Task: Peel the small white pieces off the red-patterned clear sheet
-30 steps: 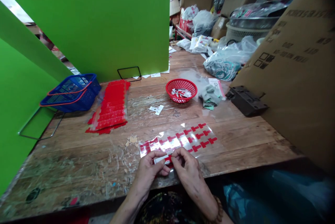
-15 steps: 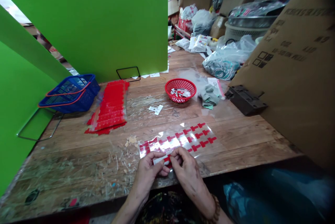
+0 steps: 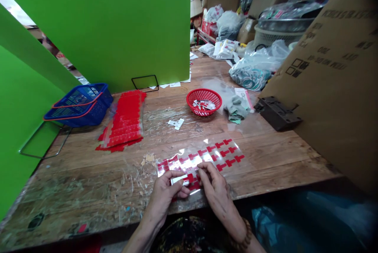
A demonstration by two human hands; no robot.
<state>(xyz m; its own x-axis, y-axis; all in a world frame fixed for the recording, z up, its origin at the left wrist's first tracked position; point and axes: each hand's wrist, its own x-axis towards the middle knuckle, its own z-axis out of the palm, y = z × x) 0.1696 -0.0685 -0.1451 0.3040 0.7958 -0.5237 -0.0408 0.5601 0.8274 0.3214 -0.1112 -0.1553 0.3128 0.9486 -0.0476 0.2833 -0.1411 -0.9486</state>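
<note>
Both hands, left hand (image 3: 165, 192) and right hand (image 3: 215, 188), pinch a small white strip (image 3: 180, 181) over the red-sticker sheet (image 3: 206, 156)

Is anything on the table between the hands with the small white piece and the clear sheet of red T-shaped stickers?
Nothing visible. The left hand holds the small white piece right over the near end of the sticker sheet, and the right hand rests there too.

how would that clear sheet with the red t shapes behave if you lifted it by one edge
The clear sheet would probably flop and sag: it looks thin and lies flat on the wooden table. Its glossy glare suggests slick film, likely light for its size. The left hand and right hand already work at its near edge, where it seems to bend easily.
</note>
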